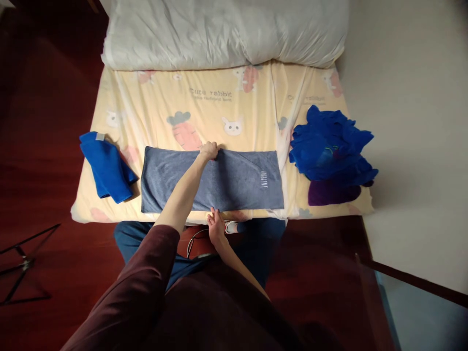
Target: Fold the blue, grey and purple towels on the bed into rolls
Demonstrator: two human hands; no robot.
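Note:
A grey towel (234, 180) lies flat and folded into a long strip across the near end of the bed. My left hand (209, 149) reaches over it and is closed on the towel's far edge at its middle. My right hand (215, 224) pinches the near edge at the middle, close to my body. A folded blue towel (107, 167) rests to the left of the grey one. A loose pile of blue cloths (329, 146) sits to the right, with a purple cloth (331, 193) under it.
The bed has a yellow sheet (215, 105) printed with rabbits and carrots. A rolled white duvet (226, 31) lies at the far end. Dark red floor is on the left with a black metal stand (22, 265). A pale wall runs along the right.

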